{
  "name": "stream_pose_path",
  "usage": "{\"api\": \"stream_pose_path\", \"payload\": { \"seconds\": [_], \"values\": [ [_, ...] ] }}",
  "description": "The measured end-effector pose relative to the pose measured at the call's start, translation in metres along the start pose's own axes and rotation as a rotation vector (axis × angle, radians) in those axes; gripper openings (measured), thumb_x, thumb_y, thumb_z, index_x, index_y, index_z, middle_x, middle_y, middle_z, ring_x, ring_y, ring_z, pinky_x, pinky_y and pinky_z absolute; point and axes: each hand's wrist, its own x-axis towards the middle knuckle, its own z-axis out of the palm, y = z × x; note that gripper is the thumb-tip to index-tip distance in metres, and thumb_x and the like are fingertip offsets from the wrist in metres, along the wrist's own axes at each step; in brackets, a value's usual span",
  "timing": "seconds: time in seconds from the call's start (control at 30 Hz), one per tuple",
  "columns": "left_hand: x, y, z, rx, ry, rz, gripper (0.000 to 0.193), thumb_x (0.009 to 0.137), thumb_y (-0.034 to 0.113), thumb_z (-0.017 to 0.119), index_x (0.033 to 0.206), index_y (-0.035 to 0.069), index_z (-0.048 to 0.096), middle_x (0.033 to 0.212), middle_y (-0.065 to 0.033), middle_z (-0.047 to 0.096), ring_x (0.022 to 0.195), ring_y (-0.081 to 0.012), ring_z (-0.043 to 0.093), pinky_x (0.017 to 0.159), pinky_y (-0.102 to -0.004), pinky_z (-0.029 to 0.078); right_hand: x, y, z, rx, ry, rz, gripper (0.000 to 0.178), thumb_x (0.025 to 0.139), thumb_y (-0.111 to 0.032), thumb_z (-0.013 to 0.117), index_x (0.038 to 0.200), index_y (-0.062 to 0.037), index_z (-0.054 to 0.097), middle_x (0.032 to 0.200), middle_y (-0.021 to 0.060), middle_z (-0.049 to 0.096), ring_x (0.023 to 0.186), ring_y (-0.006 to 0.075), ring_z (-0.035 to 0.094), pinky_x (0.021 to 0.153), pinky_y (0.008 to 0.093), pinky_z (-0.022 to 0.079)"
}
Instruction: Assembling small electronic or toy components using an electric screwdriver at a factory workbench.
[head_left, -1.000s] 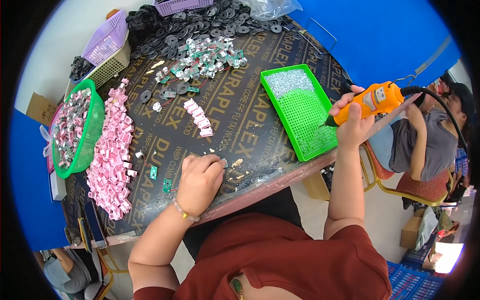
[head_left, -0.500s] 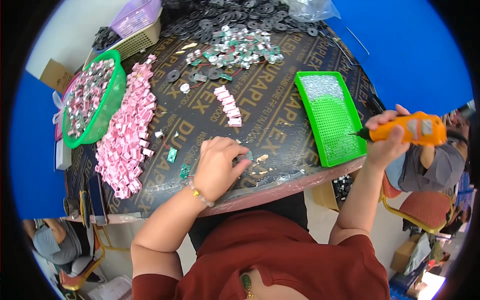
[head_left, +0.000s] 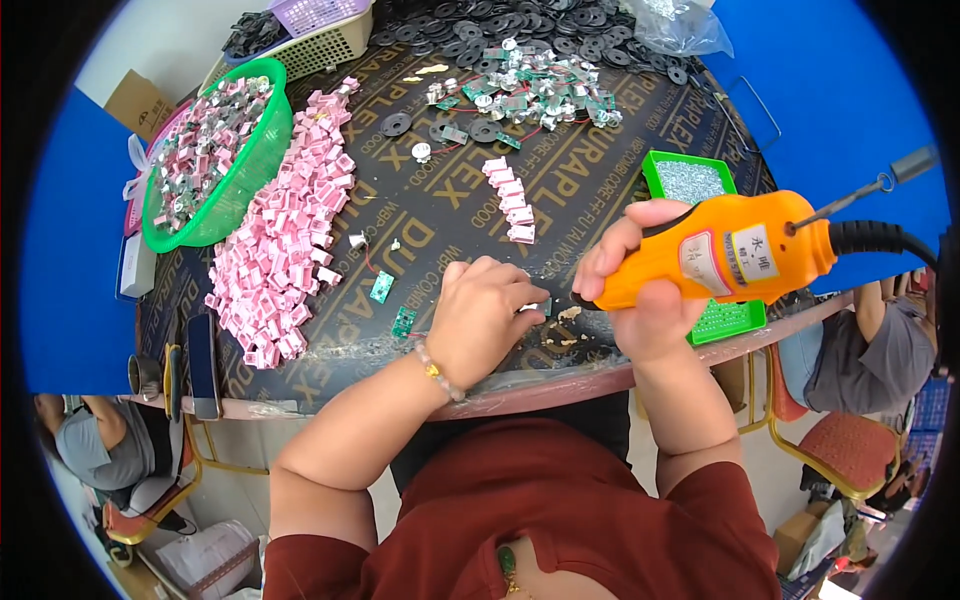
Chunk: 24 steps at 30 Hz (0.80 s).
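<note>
My right hand [head_left: 645, 290] is wrapped round an orange electric screwdriver [head_left: 735, 250], its nose pointing left toward my other hand. A cord and a metal hanger come off its back end. My left hand [head_left: 482, 312] rests at the near edge of the table, fingers curled and pinching a small piece that they mostly hide. Left of that hand lie a green circuit board [head_left: 382, 287] with a wired white part and another green board [head_left: 403, 322]. Ahead of my hands, several pink plastic housings [head_left: 512, 200] stand in a slanting row.
A long pile of pink housings [head_left: 290, 230] lies at left, beside a green basket [head_left: 277, 120] of assembled parts. Wired boards [head_left: 550, 85] and black discs [head_left: 470, 25] are heaped at the back. Partly behind the screwdriver is a green tray [head_left: 655, 170] of screws [head_left: 692, 182].
My right hand has brought the screwdriver from over the green tray leftward, close to my left hand. My left hand stays near the table edge. The view has shifted slightly.
</note>
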Motion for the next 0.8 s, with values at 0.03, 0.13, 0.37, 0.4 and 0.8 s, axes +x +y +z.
{"api": "stream_pose_path", "payload": {
  "seconds": [0.03,0.13,0.37,0.4,0.8],
  "values": [
    [0.0,0.0,0.0,0.011,0.011,0.012,0.018,0.072,0.018,0.075,0.089,0.014,0.071,0.088,0.0,0.064,0.087,-0.0206,0.056,0.077,-0.0347,0.035,0.0,0.003,0.002,0.032,0.006,0.01,0.058,0.084,-0.027,0.072,0.125,-0.0004,0.041,0.084,0.0089,0.056,0.068,0.0144,0.056,0.062,0.025,0.048],
    [0.0,-0.002,0.0,-0.013,0.008,-0.011,0.018,0.072,0.019,0.075,0.089,0.013,0.071,0.087,-0.0003,0.064,0.086,-0.0209,0.056,0.077,-0.0348,0.035,0.0,0.004,0.003,-0.049,0.02,0.051,0.061,0.083,-0.038,0.071,0.123,-0.0036,0.041,0.082,0.0083,0.055,0.065,0.0156,0.056,0.059,0.0287,0.049],
    [0.001,-0.003,0.0,-0.032,-0.004,-0.04,0.019,0.072,0.019,0.075,0.089,0.012,0.071,0.086,-0.0009,0.064,0.086,-0.0214,0.055,0.077,-0.0351,0.035,0.0,0.014,0.0,0.027,0.032,0.035,0.056,0.083,-0.027,0.073,0.123,-0.0019,0.042,0.084,0.0083,0.056,0.067,0.0143,0.057,0.062,0.025,0.048],
    [0.001,-0.003,0.0,-0.032,0.003,-0.038,0.019,0.072,0.019,0.075,0.089,0.012,0.071,0.086,-0.001,0.064,0.087,-0.0214,0.055,0.077,-0.0351,0.035,0.0,0.014,0.001,0.028,0.031,0.036,0.056,0.083,-0.027,0.073,0.123,-0.0019,0.042,0.084,0.0083,0.056,0.067,0.0143,0.057,0.062,0.025,0.048],
    [0.0,-0.002,0.005,0.06,0.045,-0.015,0.017,0.071,0.021,0.073,0.084,0.01,0.068,0.083,-0.0023,0.06,0.089,-0.0215,0.054,0.079,-0.0355,0.038,0.003,0.01,0.011,-0.191,-0.008,0.213,0.053,0.079,-0.042,0.074,0.106,-0.0055,0.047,0.078,0.0094,0.055,0.06,0.016,0.055,0.056,0.0312,0.05]
  ]
}}
